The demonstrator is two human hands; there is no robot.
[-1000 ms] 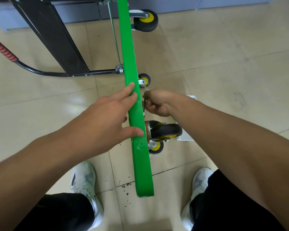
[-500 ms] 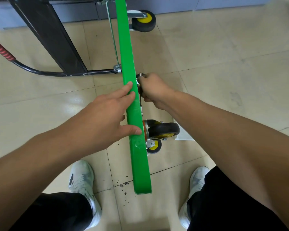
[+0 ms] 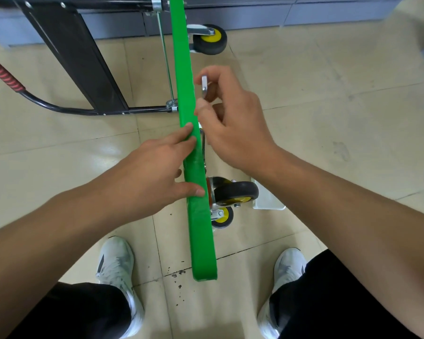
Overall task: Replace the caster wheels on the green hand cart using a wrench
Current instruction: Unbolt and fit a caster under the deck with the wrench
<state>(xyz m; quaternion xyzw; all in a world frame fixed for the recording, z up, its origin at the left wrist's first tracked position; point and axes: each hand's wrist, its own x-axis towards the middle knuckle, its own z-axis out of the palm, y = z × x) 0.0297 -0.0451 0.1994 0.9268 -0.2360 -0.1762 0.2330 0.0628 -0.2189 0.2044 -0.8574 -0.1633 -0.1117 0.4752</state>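
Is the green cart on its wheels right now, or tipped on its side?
Tipped on its side: the green deck shows edge-on, its caster wheels stick out sideways, and the left hand rests on it.

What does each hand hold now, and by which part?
The right hand pinches a slim silver metal wrench near its far end; the tip shows above the thumb. The left hand only rests on the green cart deck.

Floor [image 3: 328,99] right of green deck [image 3: 201,228] open; black caster [image 3: 235,192] (white box [image 3: 267,203] beside) blocks low; black frame [image 3: 83,64] crowds left.
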